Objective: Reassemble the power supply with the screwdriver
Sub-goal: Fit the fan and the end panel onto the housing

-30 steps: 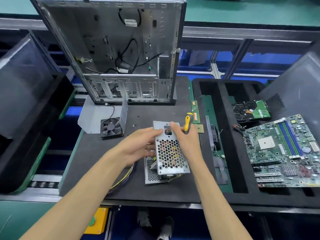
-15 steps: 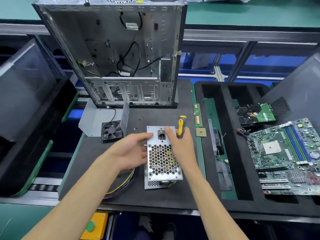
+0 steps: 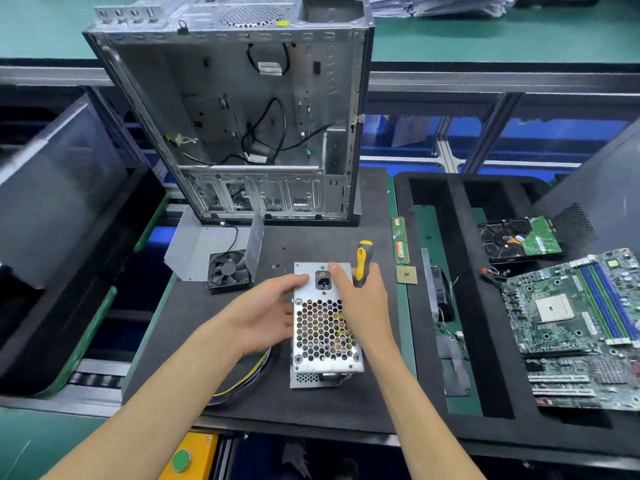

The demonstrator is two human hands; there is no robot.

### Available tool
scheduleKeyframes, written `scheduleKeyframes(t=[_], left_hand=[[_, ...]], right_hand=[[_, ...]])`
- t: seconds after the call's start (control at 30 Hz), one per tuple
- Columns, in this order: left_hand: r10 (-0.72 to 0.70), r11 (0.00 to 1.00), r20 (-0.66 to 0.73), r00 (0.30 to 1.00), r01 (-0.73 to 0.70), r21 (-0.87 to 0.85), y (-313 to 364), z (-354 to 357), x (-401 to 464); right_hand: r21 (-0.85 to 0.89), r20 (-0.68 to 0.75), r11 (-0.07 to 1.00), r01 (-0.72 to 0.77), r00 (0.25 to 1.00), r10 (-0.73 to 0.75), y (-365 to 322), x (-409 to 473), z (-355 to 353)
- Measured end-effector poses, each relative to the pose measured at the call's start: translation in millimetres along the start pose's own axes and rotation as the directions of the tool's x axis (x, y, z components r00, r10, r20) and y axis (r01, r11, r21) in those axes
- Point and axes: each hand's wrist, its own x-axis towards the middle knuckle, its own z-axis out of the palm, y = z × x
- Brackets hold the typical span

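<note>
Both hands press the power supply [image 3: 323, 327]; right hand [image 3: 363, 299] grips screwdriver [image 3: 362, 263].

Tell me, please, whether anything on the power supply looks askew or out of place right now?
Yes. The perforated cover sits skewed on the power supply: the lower housing sticks out at the near-left corner, so the two are not lined up. The right hand holds the screwdriver; the left hand steadies the cover.

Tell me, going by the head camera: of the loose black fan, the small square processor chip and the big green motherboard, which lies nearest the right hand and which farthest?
Measured from the right hand:
1. Processor chip, just to its right, on the green strip.
2. Black fan, off to the left, past the power supply.
3. Motherboard, far right, on the black foam tray.
</note>
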Motion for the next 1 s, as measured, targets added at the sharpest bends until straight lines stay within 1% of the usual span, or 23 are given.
scheduleKeyframes(t=[0.1, 0.27, 0.47, 0.57, 0.67, 0.87, 1.0], left_hand=[[0.028, 1.0, -0.033, 0.999, -0.028, 0.0, 4, 2, 1], [0.049, 0.997, -0.058, 0.997, -0.052, -0.05, 8, 5, 5], [0.033, 0.999, -0.024, 0.999, -0.034, -0.029, 5, 1, 5], [0.041, 0.998, -0.018, 0.999, -0.042, -0.039, 5, 0, 6], [0.049, 0.999, -0.004, 0.999, -0.049, -0.021, 3, -3, 7], [-0.08, 0.996, 0.115, 0.99, 0.084, -0.033, 7, -16, 4], [-0.09, 0.994, 0.13, 0.987, 0.097, -0.046, 10, -16, 4]], right_hand=[[-0.014, 0.0, 1.0, 0.01, 1.0, -0.01, 0, -1, 1], [0.007, 0.049, 0.999, -0.035, 0.998, 0.035, -1, -1, -1], [0.033, 0.052, 0.997, -0.069, 0.996, 0.067, -2, 0, 0], [0.056, 0.05, 0.993, -0.107, 0.993, 0.104, -4, 0, -1], [0.048, 0.037, 0.993, -0.109, 0.994, 0.107, -5, -1, -4], [-0.012, 0.042, 0.999, -0.047, 0.998, 0.048, -4, -2, -1], [-0.047, 0.034, 0.998, -0.031, 0.999, 0.033, -5, 0, 0]])
